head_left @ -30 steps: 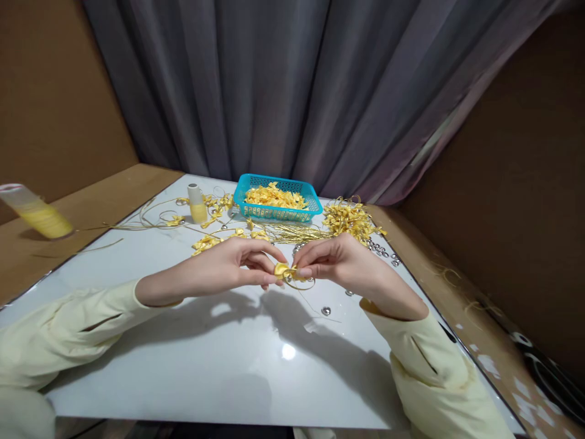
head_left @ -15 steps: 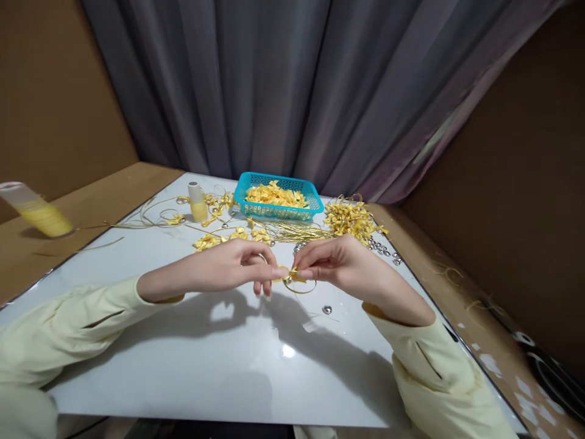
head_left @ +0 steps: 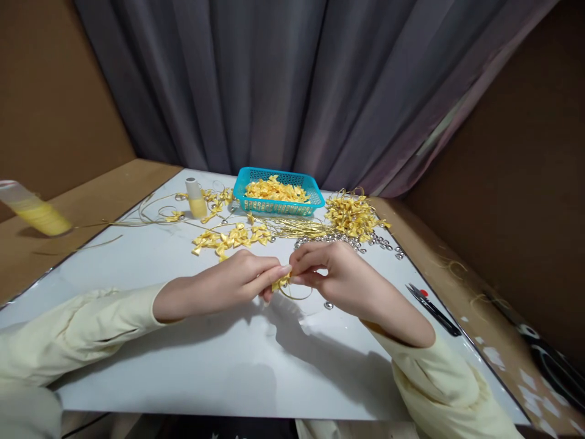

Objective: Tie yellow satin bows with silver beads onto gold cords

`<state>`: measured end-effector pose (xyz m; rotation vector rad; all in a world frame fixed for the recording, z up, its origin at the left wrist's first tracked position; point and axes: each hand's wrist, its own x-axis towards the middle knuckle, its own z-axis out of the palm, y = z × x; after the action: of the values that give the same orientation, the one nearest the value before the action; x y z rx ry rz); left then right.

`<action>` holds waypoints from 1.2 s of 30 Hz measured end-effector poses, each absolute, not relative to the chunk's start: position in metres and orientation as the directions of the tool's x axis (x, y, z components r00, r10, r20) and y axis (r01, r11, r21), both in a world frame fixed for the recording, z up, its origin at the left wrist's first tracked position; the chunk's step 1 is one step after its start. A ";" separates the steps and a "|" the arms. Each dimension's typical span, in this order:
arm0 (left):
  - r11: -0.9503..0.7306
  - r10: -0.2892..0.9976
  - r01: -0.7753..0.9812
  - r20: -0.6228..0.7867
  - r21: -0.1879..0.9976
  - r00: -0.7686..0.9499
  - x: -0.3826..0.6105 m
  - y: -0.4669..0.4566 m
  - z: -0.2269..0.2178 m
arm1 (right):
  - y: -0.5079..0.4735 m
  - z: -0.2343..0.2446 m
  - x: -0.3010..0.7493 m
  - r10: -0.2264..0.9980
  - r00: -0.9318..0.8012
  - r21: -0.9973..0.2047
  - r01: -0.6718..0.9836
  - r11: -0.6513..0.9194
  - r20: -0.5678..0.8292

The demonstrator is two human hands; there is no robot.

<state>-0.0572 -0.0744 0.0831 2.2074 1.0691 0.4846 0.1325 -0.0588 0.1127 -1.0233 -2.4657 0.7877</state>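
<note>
My left hand [head_left: 233,280] and my right hand [head_left: 338,271] meet above the middle of the white table [head_left: 183,353]. Both pinch a small yellow ribbon bow [head_left: 281,282] between fingertips. A thin gold cord loop [head_left: 297,296] hangs from the bow down to the table. Both arms wear pale yellow sleeves.
A blue basket [head_left: 275,194] of yellow bows stands at the back. Loose bows [head_left: 228,236] lie left of centre, a pile of corded bows [head_left: 351,214] at the right, silver beads [head_left: 384,242] beside them. A thread spool [head_left: 195,198], another spool [head_left: 31,210] and black scissors [head_left: 434,310] lie around.
Both hands stayed together on the bow and drew slightly nearer to me; the bow is now more hidden between the fingertips. The view tilted down, showing scissors at the right.
</note>
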 end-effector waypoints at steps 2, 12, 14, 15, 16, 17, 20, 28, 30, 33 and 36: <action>-0.529 0.781 0.582 0.087 0.618 0.618 -0.057 -0.075 0.082 | -0.059 0.113 0.131 0.745 -0.660 -0.610 0.551 0.570 0.099; -0.568 0.764 0.580 0.111 0.584 0.636 -0.059 -0.076 0.081 | -0.058 0.112 0.130 0.775 -0.628 -0.670 0.546 0.503 0.070; -0.561 0.766 0.581 0.103 0.589 0.635 -0.058 -0.076 0.082 | -0.058 0.112 0.129 0.787 -0.615 -0.663 0.566 0.490 0.056; -0.560 0.765 0.582 0.097 0.590 0.637 -0.057 -0.076 0.083 | -0.059 0.111 0.128 0.792 -0.608 -0.661 0.574 0.484 0.052; -0.559 0.762 0.582 0.090 0.590 0.641 -0.057 -0.076 0.084 | -0.059 0.111 0.128 0.796 -0.603 -0.660 0.578 0.479 0.050; -0.558 0.760 0.582 0.081 0.592 0.645 -0.057 -0.076 0.084 | -0.059 0.111 0.127 0.800 -0.598 -0.662 0.581 0.474 0.048; -0.547 0.754 0.577 0.058 0.607 0.654 -0.058 -0.076 0.087 | -0.058 0.111 0.127 0.807 -0.590 -0.681 0.580 0.446 0.027; -0.486 0.753 0.517 0.037 0.705 0.657 -0.062 -0.075 0.090 | -0.056 0.108 0.126 0.831 -0.555 -0.752 0.559 0.350 -0.025; -0.464 0.767 0.523 0.030 0.715 0.640 -0.060 -0.075 0.089 | -0.057 0.107 0.125 0.831 -0.555 -0.737 0.566 0.370 -0.010; -0.451 0.785 0.561 0.009 0.694 0.620 -0.057 -0.075 0.089 | -0.059 0.106 0.124 0.828 -0.560 -0.714 0.575 0.398 0.011; -0.473 0.796 0.603 0.018 0.643 0.605 -0.056 -0.075 0.087 | -0.060 0.104 0.124 0.827 -0.562 -0.709 0.576 0.407 0.018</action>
<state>-0.0557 -0.0753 0.0868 2.2356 1.0991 0.4225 0.1238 -0.0602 0.1041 -1.2081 -2.3014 0.9433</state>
